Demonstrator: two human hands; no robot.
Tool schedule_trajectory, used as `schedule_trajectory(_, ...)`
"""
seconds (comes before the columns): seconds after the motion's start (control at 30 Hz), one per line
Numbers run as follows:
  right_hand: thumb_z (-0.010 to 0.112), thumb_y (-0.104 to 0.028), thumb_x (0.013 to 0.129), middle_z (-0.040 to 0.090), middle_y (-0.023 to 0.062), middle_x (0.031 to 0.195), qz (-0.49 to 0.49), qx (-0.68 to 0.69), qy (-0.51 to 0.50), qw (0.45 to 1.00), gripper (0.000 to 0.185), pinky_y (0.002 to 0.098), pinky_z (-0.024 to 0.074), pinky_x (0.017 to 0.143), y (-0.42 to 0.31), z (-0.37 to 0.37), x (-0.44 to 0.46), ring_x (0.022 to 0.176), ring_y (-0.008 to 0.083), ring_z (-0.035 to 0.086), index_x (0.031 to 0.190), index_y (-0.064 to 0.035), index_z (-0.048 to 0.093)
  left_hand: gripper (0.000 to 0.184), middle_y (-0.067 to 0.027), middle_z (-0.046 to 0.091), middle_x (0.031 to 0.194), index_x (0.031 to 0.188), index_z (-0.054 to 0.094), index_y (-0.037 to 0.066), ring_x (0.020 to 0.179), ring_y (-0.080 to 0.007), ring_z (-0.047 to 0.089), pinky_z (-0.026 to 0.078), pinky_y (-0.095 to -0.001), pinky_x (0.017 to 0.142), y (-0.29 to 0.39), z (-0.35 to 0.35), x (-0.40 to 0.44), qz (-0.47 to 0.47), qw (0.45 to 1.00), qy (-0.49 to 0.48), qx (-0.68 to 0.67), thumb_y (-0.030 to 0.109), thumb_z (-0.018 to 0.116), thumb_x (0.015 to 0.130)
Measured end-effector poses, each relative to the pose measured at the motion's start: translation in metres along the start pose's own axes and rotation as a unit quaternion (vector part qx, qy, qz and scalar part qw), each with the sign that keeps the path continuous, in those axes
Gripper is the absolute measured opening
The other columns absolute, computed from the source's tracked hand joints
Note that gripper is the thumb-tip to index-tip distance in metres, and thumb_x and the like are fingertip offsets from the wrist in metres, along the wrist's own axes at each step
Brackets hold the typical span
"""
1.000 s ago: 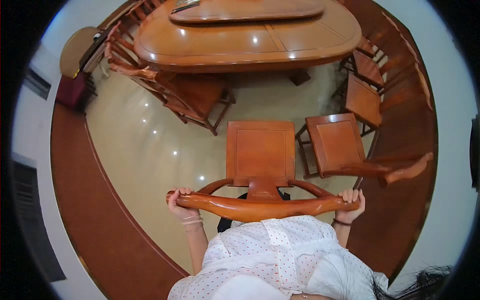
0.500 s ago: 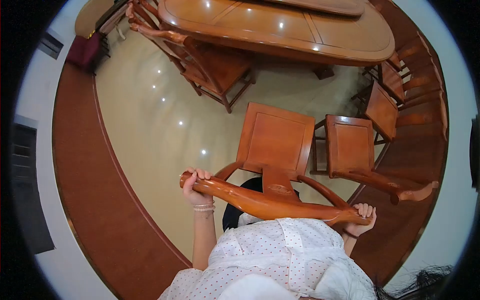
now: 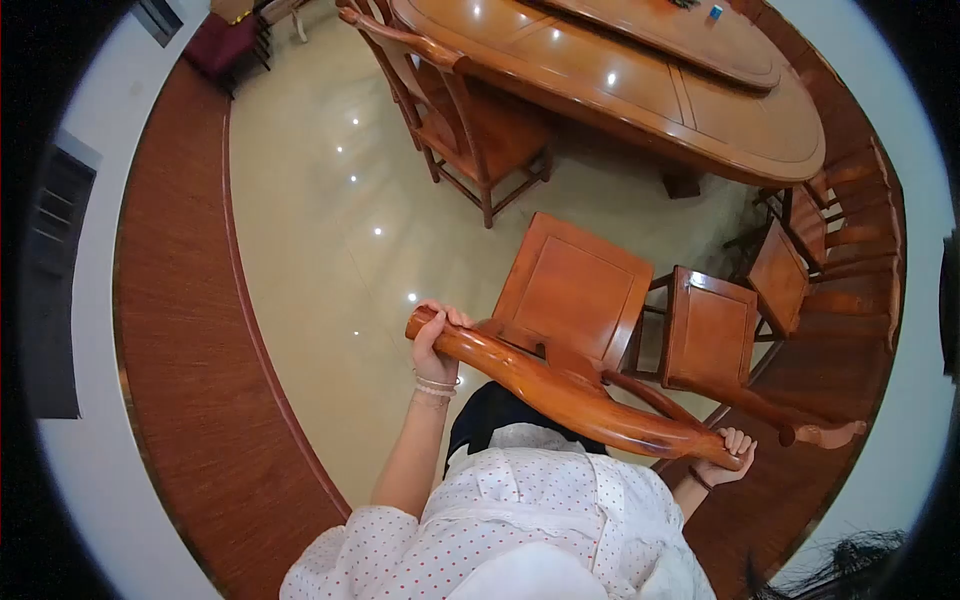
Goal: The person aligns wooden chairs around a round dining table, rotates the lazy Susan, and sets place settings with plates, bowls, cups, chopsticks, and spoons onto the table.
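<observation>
A polished wooden chair (image 3: pixel 575 290) stands in front of me, its seat facing away and its curved top rail nearest my body. My left hand (image 3: pixel 437 328) is wrapped round the left end of that rail, with pale bracelets on the wrist. Round the rail's right end my right hand (image 3: pixel 728 455) is closed, a dark band on its wrist. Part of the chair's backrest shows beneath the rail; its legs are mostly hidden by the seat. Close on the right stands a second wooden chair (image 3: pixel 710 325), touched by neither hand.
A large oval wooden table (image 3: pixel 740 125) with a raised top section stands ahead. Another chair (image 3: pixel 490 125) is at its near left side. Several chairs (image 3: pixel 780 275) line the right wall. A maroon seat (image 3: pixel 218 45) is at the far left, beyond glossy tiles (image 3: pixel 300 230).
The held chair's top rail has tilted and moved away from my body, its left end more. My view has turned, shifting the table and the other chairs right and down.
</observation>
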State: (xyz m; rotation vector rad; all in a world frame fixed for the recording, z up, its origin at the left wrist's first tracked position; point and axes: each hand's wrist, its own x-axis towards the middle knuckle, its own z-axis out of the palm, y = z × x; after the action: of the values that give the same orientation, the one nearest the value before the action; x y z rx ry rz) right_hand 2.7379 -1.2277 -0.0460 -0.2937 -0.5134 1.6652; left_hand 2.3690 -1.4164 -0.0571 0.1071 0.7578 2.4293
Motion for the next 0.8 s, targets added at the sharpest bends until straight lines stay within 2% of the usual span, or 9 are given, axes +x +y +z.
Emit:
schedule_trajectory(0.3, 0.033, -0.026, 0.087, 0.034, 0.0014, 0.053, -0.035, -0.027, -0.020, 0.999, 0.031, 0.0289, 0.0375, 0.062, -0.003, -0.027, 0.000, 0.053, 0.0141, 0.036, 0.060, -0.0111, 0.035, 0.018, -0.0068, 0.056, 0.084, 0.092, 0.043, 0.011, 0.095, -0.0217, 0.053, 0.039, -0.0361, 0.088, 0.020, -0.005, -0.002, -0.094, 0.990, -0.014, 0.104, 0.007, 0.054, 0.079)
schedule_trajectory(0.37, 0.034, -0.025, 0.087, 0.034, 0.0020, 0.055, -0.047, -0.032, 0.060, 0.997, 0.030, 0.0283, 0.0360, 0.062, -0.003, -0.021, -0.002, 0.056, 0.0146, 0.035, 0.060, -0.0111, 0.034, 0.019, -0.0075, 0.057, 0.088, 0.093, 0.043, 0.010, 0.098, -0.0212, 0.052, 0.040, -0.0357, 0.088, 0.023, -0.008, -0.001, -0.105, 0.985, -0.070, 0.115, 0.007, 0.055, 0.079)
schedule_trajectory(0.4, 0.035, -0.027, 0.087, 0.046, 0.0062, 0.068, 0.001, -0.006, -0.088, 0.996, 0.027, 0.0297, 0.0379, 0.073, -0.004, -0.021, -0.004, 0.068, 0.0166, 0.045, 0.071, -0.0073, 0.045, 0.020, -0.0092, 0.058, 0.093, 0.093, 0.045, 0.009, 0.098, -0.0198, 0.053, 0.040, -0.0337, 0.087, 0.025, -0.008, -0.003, -0.113, 0.983, -0.064, 0.128, 0.006, 0.056, 0.078)
schedule_trajectory(0.43, 0.035, -0.027, 0.087, 0.046, 0.0062, 0.068, 0.004, -0.007, -0.089, 0.996, 0.027, 0.0297, 0.0379, 0.073, -0.001, -0.023, -0.014, 0.068, 0.0166, 0.045, 0.071, -0.0073, 0.045, 0.020, -0.0092, 0.058, 0.093, 0.093, 0.045, 0.009, 0.098, -0.0198, 0.053, 0.040, -0.0337, 0.087, 0.025, -0.011, -0.007, -0.111, 0.984, -0.061, 0.127, 0.006, 0.056, 0.078)
schedule_trajectory(0.5, 0.040, -0.026, 0.084, 0.053, 0.0052, 0.078, -0.108, -0.173, 0.261, 0.944, 0.024, 0.0366, 0.0378, 0.086, 0.019, -0.018, -0.027, 0.086, 0.0197, 0.050, 0.079, -0.0056, 0.052, 0.019, -0.0105, 0.059, 0.095, 0.091, 0.047, 0.008, 0.094, -0.0173, 0.054, 0.041, -0.0312, 0.086, 0.020, -0.016, -0.001, -0.089, 0.970, -0.093, 0.208, 0.005, 0.058, 0.076)
schedule_trajectory(0.53, 0.044, -0.028, 0.083, 0.056, 0.0072, 0.090, -0.075, -0.191, 0.257, 0.944, 0.026, 0.0391, 0.0373, 0.090, 0.030, -0.037, -0.037, 0.094, 0.0217, 0.051, 0.090, -0.0050, 0.055, 0.019, -0.0105, 0.059, 0.095, 0.091, 0.047, 0.008, 0.094, -0.0173, 0.054, 0.041, -0.0312, 0.086, 0.023, -0.015, 0.003, -0.081, 0.970, -0.095, 0.207, 0.005, 0.058, 0.076)
schedule_trajectory(0.6, 0.047, -0.029, 0.081, 0.056, 0.0055, 0.085, 0.035, -0.254, 0.380, 0.889, 0.023, 0.0350, 0.0438, 0.079, 0.047, -0.099, -0.070, 0.085, 0.0197, 0.053, 0.086, -0.0073, 0.054, 0.020, -0.0095, 0.060, 0.095, 0.090, 0.049, 0.008, 0.091, -0.0149, 0.054, 0.041, -0.0293, 0.084, 0.032, -0.016, 0.001, -0.090, 0.953, -0.157, 0.243, 0.006, 0.060, 0.074)
schedule_trajectory(0.73, 0.052, -0.034, 0.078, 0.058, 0.0055, 0.084, 0.160, -0.254, 0.313, 0.901, 0.027, 0.0302, 0.0452, 0.068, 0.146, -0.110, -0.171, 0.075, 0.0190, 0.055, 0.084, -0.0080, 0.055, 0.040, -0.0078, 0.057, 0.101, 0.103, 0.049, 0.004, 0.093, -0.0167, 0.053, 0.041, -0.0291, 0.082, 0.061, -0.036, 0.026, -0.108, 0.850, -0.326, 0.401, 0.017, 0.067, 0.070)
schedule_trajectory(0.8, 0.049, -0.031, 0.080, 0.058, 0.0044, 0.079, 0.290, -0.184, 0.249, 0.906, 0.023, 0.0284, 0.0435, 0.061, 0.208, -0.101, -0.201, 0.072, 0.0183, 0.055, 0.081, -0.0086, 0.055, 0.054, -0.0139, 0.052, 0.110, 0.115, 0.045, 0.003, 0.104, -0.0223, 0.048, 0.038, -0.0311, 0.088, 0.091, -0.058, 0.056, -0.155, 0.694, -0.438, 0.550, 0.030, 0.064, 0.073)
